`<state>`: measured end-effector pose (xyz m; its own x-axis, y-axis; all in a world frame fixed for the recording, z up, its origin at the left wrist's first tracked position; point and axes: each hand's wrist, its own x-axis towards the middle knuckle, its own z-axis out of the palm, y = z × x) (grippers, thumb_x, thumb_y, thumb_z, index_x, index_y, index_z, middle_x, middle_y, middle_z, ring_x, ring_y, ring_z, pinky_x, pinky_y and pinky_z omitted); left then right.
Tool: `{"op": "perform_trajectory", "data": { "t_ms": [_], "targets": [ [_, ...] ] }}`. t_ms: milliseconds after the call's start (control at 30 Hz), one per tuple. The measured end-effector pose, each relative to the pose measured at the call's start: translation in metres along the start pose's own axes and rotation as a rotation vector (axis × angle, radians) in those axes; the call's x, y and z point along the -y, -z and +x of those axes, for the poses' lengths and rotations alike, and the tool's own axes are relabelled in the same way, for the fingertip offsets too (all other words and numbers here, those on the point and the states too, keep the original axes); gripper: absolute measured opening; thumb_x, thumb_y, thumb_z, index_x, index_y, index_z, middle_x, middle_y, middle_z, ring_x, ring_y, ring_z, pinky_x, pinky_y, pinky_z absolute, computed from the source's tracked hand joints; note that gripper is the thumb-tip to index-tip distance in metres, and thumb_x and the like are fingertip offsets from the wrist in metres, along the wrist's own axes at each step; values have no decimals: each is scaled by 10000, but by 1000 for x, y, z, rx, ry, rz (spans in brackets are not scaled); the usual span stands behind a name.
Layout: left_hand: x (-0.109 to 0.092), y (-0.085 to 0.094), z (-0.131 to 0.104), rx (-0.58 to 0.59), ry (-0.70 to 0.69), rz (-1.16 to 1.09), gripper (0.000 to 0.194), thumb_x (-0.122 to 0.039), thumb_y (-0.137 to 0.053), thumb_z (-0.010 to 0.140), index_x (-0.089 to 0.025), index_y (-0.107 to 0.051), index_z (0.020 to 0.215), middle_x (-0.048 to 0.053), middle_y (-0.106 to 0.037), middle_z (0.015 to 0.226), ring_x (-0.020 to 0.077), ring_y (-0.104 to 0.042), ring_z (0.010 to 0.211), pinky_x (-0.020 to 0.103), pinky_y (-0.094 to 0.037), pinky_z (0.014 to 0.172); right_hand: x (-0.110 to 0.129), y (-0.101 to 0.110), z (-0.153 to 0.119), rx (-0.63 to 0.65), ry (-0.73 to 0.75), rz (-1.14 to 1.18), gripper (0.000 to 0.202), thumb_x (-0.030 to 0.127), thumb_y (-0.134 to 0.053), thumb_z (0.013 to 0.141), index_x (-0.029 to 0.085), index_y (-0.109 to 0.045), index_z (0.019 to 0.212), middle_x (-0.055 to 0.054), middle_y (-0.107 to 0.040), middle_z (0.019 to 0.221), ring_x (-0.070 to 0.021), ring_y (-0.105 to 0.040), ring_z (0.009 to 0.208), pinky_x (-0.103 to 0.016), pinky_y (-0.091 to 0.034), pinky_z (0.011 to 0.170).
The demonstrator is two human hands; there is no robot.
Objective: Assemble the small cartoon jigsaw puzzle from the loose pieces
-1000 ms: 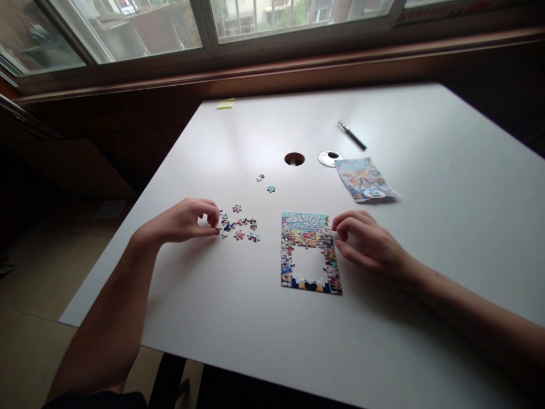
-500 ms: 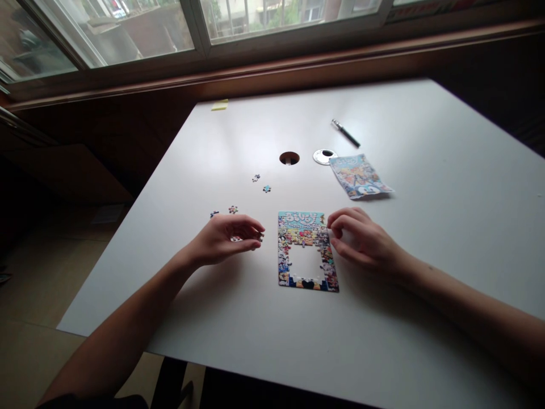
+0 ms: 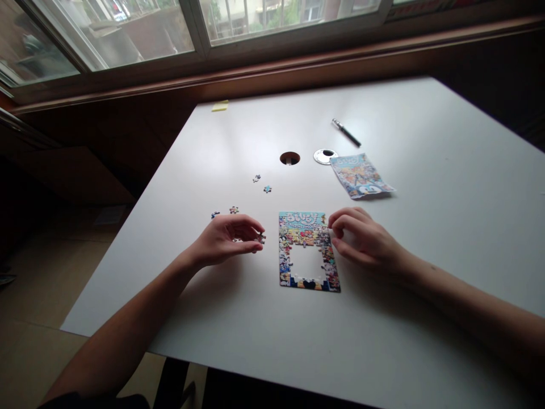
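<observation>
Nearest the person, both forearms reach in over the front edge of the white worktop point(image 3: 255, 341), one on each side of the partly built jigsaw puzzle point(image 3: 308, 251), which lies flat as a picture frame of joined pieces around a bare rectangular gap in its middle. The right hand point(image 3: 361, 241) rests on the worktop just beside the puzzle's right edge, fingers curled loosely with the fingertips touching or nearly touching that edge; it grips nothing that can be seen. The left hand point(image 3: 227, 238) sits just left of the puzzle, its thumb and fingertips pinched on a small puzzle piece point(image 3: 260, 238) held close to the puzzle's left border. Under and behind that hand lie a few loose pieces point(image 3: 223, 212), partly hidden by the fingers. Farther back from the puzzle, to its upper left, two more stray pieces point(image 3: 261, 183) lie near each other. Beyond the puzzle's top right corner lies a printed picture sheet point(image 3: 360, 176) showing the same colourful design. Past that sheet a round metal cap point(image 3: 325, 156) sits beside an open cable hole point(image 3: 289, 158), and a dark pen point(image 3: 346, 133) lies at a slant behind them. Farthest from the puzzle, a yellow sticky pad point(image 3: 220, 105) lies at the worktop's back left corner, under the window point(image 3: 272, 17).
</observation>
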<state>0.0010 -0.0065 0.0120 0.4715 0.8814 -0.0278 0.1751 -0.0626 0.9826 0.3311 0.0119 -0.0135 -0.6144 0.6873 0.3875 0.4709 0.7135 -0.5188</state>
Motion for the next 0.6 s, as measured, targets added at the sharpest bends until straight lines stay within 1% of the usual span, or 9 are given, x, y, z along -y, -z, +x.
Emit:
{"op": "perform_trajectory", "data": {
  "t_ms": [300, 500, 600],
  "targets": [
    [5, 1, 1, -30, -48, 24, 289, -239, -839, 725, -138, -719, 969, 73, -728, 854, 147, -689, 761, 249, -583, 715, -1, 0, 0, 1, 6, 6, 158, 116, -588, 816, 234, -485, 833, -74, -583, 969, -249, -545, 953, -404, -465, 829],
    [8, 1, 1, -12, -117, 124, 268, -261, -830, 742, -143, -725, 959, 64, -707, 802, 129, -622, 706, 250, -518, 651, 0, 0, 1, 2, 1, 14, 157, 109, -585, 816, 232, -490, 838, -75, -583, 972, -251, -542, 961, -400, -462, 835],
    [8, 0, 2, -17, -197, 225, 260, -292, -819, 757, -149, -723, 952, 53, -687, 768, 125, -586, 668, 255, -485, 610, 0, 0, 0, 6, 4, 11, 156, 113, -590, 820, 228, -488, 843, -75, -578, 973, -249, -534, 961, -402, -458, 840]
  ]
}}
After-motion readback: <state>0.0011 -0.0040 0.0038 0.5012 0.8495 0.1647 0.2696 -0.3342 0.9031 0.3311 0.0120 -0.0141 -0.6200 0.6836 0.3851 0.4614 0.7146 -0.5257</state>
